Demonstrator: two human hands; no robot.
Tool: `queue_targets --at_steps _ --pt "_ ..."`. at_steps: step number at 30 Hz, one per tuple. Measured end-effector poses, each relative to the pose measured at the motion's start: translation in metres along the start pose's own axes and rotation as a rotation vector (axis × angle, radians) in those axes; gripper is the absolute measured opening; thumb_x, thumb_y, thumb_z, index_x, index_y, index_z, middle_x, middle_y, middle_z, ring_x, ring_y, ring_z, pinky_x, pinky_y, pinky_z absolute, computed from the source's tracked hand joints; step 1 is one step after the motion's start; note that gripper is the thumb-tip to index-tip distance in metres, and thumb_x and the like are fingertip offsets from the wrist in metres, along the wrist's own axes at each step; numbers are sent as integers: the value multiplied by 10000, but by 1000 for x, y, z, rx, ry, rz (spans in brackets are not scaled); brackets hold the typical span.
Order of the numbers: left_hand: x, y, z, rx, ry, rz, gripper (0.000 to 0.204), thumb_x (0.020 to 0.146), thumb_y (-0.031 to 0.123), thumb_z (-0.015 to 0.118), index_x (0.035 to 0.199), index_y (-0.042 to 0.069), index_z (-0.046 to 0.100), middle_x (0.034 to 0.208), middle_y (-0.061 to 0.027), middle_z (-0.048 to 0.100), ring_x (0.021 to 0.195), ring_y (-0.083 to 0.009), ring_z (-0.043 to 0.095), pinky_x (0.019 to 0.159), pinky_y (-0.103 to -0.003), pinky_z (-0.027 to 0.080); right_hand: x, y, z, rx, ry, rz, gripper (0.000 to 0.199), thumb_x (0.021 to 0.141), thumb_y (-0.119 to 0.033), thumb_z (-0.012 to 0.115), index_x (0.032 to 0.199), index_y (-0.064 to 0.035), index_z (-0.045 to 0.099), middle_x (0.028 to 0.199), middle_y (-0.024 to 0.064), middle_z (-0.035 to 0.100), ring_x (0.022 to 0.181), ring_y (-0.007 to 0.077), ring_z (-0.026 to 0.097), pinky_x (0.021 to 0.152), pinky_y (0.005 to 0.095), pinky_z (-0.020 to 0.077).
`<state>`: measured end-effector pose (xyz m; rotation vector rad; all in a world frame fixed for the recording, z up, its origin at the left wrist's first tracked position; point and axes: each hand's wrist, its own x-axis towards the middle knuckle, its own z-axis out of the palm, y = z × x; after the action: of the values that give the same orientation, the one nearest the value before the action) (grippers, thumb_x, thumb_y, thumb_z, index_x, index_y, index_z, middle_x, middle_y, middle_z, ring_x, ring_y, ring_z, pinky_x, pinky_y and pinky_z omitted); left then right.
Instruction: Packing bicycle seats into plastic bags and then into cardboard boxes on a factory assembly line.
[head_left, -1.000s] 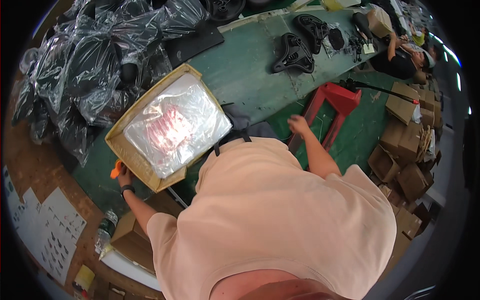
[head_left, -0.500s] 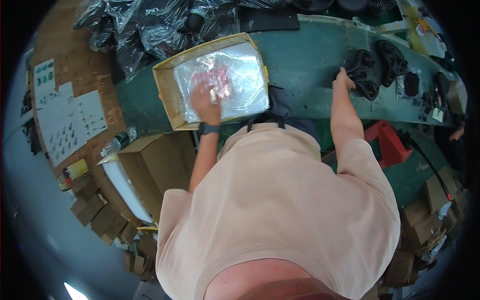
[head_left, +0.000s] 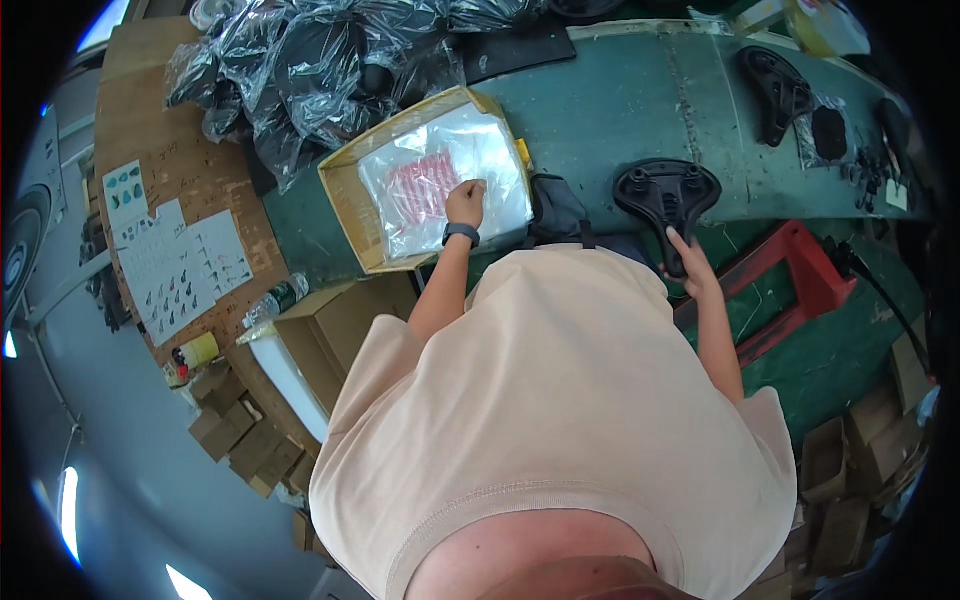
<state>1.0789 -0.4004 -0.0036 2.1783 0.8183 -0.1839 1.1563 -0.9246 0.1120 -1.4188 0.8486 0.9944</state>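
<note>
My right hand grips a black bicycle saddle by its narrow nose, at the near edge of the green bench. The saddle's wide end points away from me, with its underside facing up. My left hand is over a stack of clear plastic bags with red printing, inside a yellow-edged cardboard box. Its fingers are closed together at the bags' right part; whether a bag is pinched in them is too small to make out. A second black saddle lies farther right on the bench.
Plastic-wrapped black saddles are heaped behind the box. Small black parts and a bagged black piece lie at the right. A red pallet-jack-like frame stands below the bench. Left are a brown board with paper sheets and a carton.
My right hand has picked up the nearer saddle and brought it left and toward me. My left hand has moved right across the bags, and its fingers have closed.
</note>
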Motion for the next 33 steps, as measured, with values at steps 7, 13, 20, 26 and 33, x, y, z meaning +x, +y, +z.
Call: queue_targets --at_steps 7,13,20,26,33 --pt "-66 97 -48 -859 -212 -171 213 1045 194 740 1190 47 792 915 -15 760 789 -92 692 678 -288 574 -7 26 117 398 -517 -189 705 1030 -409 721 1581 -30 495 1450 174 685 978 276 783 825 403 671" --pt "-106 88 -67 -614 -418 167 200 1016 97 751 1162 -38 773 927 -98 797 800 -131 728 738 -284 583 -84 16 252 556 -1110 -58 653 1010 -296 736 1520 52 523 1384 358 655 1189 394 732 1053 488 606" --pt "-103 38 -228 -1775 -527 -135 169 1088 155 665 1205 44 717 1015 0 722 889 -111 681 808 -291 585 -106 7 270 539 -953 -267 618 1045 -352 690 1537 -15 525 1353 169 638 1009 260 592 824 378 524" --pt "-91 59 -292 -1398 -406 -32 188 1090 232 685 1175 76 747 835 76 616 691 -41 543 598 -215 437 -162 -13 279 1 -805 -575 870 915 -365 833 1598 -6 430 1399 188 607 1091 264 627 888 402 545" --pt "-96 190 -295 -501 372 868 135 967 157 753 992 25 751 822 -90 684 707 -247 672 591 -381 529 -185 -15 365 -834 65 -1372 991 757 -189 938 1610 -45 454 1469 265 630 1346 423 642 1131 457 523"
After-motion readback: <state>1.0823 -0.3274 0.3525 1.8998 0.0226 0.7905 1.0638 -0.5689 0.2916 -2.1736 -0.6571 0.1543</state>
